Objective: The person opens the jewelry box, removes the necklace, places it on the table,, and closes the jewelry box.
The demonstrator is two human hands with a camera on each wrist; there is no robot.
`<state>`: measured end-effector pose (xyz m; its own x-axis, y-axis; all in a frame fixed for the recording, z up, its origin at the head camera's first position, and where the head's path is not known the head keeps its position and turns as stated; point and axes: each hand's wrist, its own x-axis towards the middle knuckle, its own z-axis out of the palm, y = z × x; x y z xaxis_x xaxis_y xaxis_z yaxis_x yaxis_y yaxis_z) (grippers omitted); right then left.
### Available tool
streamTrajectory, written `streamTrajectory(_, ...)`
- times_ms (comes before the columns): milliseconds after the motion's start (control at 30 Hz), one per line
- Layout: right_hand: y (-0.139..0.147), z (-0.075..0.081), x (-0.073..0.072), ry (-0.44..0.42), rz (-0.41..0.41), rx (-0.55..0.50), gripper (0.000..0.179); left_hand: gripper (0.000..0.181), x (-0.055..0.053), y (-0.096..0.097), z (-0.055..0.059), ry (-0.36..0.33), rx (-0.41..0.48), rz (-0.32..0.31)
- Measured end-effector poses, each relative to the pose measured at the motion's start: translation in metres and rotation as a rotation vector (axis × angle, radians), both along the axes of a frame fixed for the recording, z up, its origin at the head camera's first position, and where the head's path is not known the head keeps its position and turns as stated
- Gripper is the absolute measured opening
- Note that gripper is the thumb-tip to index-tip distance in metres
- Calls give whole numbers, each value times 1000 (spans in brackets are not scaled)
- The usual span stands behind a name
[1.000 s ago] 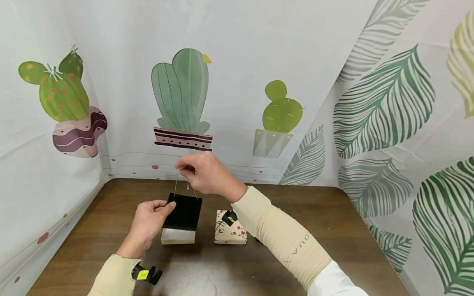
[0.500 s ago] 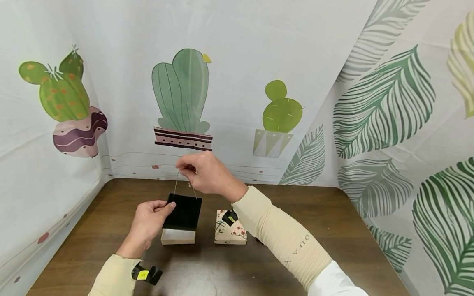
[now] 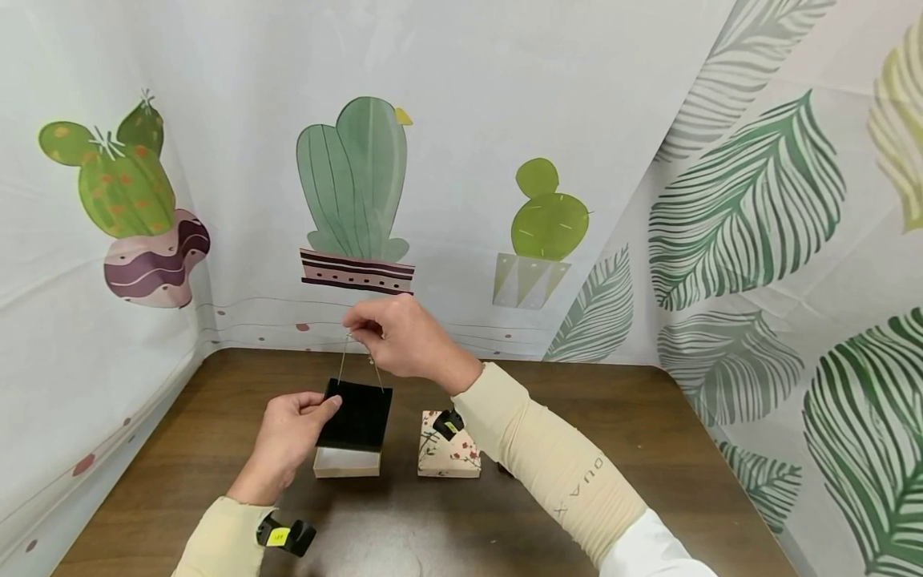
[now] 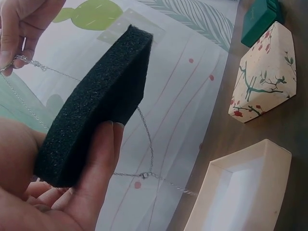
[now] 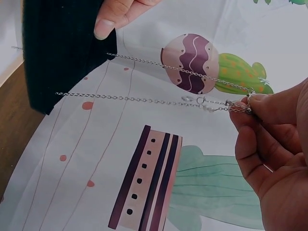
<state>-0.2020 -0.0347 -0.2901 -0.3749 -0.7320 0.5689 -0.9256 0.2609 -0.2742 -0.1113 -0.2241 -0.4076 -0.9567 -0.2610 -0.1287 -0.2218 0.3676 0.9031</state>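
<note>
My left hand [image 3: 284, 437] holds a black foam jewelry pad [image 3: 355, 417] by its left edge, thumb on the front. The pad is tilted up over an open cream box. Above it, my right hand [image 3: 407, 340] pinches a fine silver necklace [image 5: 144, 99] between thumb and fingertips. Two strands of the chain run down taut from those fingers into the pad's upper edge, with small dangling bits near the fingertips. In the left wrist view, more chain with a small pendant [image 4: 145, 175] hangs loose behind the pad.
The open box base [image 3: 348, 471], white inside, sits on the brown table [image 3: 577, 497] below the pad. To its right lies a floral-printed lid [image 3: 436, 461]. A dark green box [image 4: 262, 20] stands beyond the lid. A cactus-print cloth [image 3: 461, 80] hangs behind the table.
A small dangling bit of the necklace below the right hand has swung slightly right, toward the right strand. Both hands and the pad stay almost still.
</note>
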Motion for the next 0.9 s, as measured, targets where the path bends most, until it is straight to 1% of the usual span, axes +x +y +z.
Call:
streamTrajectory(133, 1, 2, 1, 5, -9, 2, 14, 44, 0, 0, -2, -4, -5, -1)
streamTrajectory(600, 1, 3, -1, 2, 0, -16, 14, 43, 1, 0, -4, 4, 4, 3)
streamTrajectory(900, 1, 7, 0, 22, -2, -20, 12, 42, 0, -1, -5, 7, 7, 6)
